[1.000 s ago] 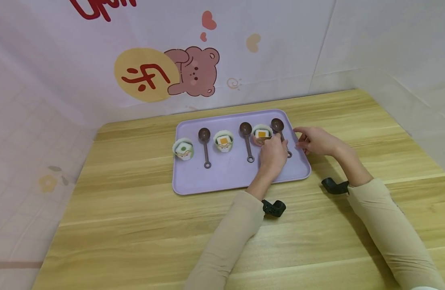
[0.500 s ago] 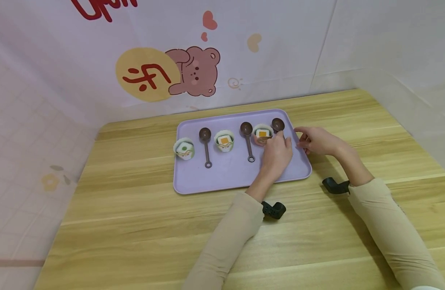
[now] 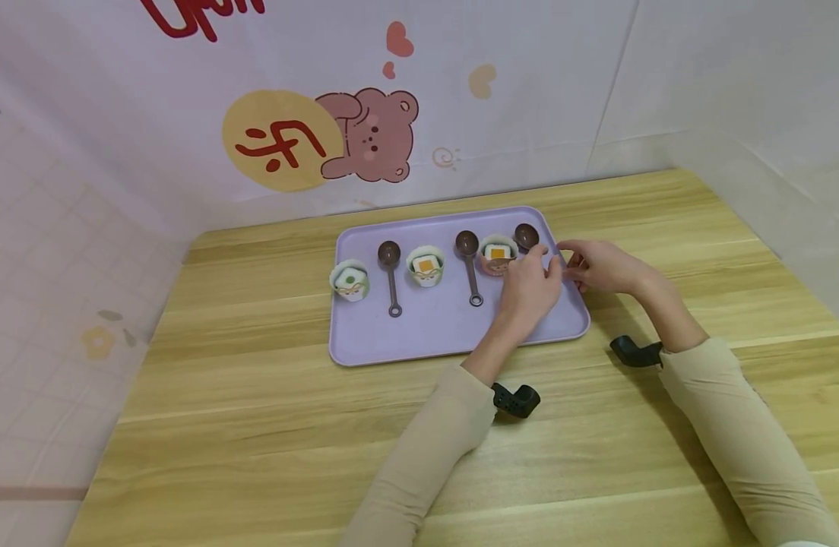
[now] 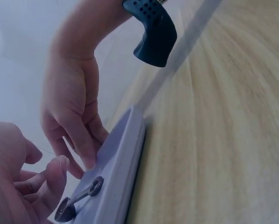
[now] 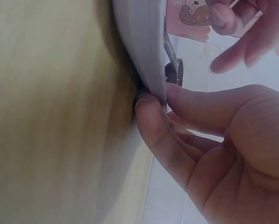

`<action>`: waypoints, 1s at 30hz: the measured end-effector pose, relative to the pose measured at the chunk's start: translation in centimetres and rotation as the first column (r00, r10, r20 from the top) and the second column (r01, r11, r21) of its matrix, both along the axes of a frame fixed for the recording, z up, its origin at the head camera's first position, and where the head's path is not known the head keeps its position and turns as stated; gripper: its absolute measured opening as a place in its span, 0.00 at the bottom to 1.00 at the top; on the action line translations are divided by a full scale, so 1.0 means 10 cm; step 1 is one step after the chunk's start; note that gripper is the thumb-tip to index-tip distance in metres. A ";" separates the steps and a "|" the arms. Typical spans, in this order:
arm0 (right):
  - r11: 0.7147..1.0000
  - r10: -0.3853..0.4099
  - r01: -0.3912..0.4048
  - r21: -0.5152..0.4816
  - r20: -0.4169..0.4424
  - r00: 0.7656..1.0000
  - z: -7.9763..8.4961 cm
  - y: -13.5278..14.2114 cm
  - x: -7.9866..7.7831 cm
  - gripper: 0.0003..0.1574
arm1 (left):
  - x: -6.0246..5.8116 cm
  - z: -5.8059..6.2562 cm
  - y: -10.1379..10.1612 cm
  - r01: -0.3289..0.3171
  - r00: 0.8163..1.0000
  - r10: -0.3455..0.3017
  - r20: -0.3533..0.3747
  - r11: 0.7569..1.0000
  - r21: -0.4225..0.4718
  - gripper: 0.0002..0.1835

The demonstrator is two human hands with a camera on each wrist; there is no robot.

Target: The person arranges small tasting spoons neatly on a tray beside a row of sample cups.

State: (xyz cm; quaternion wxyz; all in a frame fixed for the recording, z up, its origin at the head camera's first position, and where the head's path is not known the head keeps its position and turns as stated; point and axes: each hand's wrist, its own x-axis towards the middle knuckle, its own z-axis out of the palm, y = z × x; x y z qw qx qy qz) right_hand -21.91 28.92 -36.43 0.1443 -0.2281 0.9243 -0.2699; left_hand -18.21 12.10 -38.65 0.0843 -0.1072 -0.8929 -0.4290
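Observation:
My right hand (image 3: 604, 266) pinches the right rim of a lilac tray (image 3: 426, 342), thumb above and fingers beneath, as the right wrist view shows. Over the tray's right part is my left hand (image 3: 532, 289), its fingers loosely bent with nothing between them. Under it lies a brown measuring spoon (image 3: 527, 237), its handle hidden in the head view but plain in the left wrist view. Just left of the fingertips stands a pinkish paper cup (image 3: 496, 264) with a white block topped by an orange square.
Two more brown spoons, one in the middle (image 3: 470, 266) and one at left (image 3: 391, 277), lie on the tray. Between them stands a paper cup (image 3: 426, 277) with an orange-topped block; another cup (image 3: 352, 293) with a green-dotted block is at the left rim. A printed cloth (image 3: 529, 137) hangs behind.
My left hand has moved a little to the right, away from the pinkish cup and over the right spoon's handle. My right hand keeps its grip on the tray rim.

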 end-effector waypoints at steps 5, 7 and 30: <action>1.000 -0.006 0.006 -0.004 0.010 1.000 -0.02 0.01 -0.02 0.29 | 0.02 0.04 -0.03 0.032 0.999 -0.032 -0.004 0.999 0.026 0.16; 1.000 -0.012 0.012 -0.003 0.017 1.000 -0.02 0.01 -0.02 0.29 | 0.02 0.07 -0.04 0.036 0.999 -0.036 -0.008 0.999 0.036 0.16; 0.999 -0.043 0.043 -0.016 -0.026 0.999 0.03 0.03 -0.01 0.29 | 0.08 0.23 -0.17 0.078 0.996 -0.079 -0.050 0.997 -0.025 0.11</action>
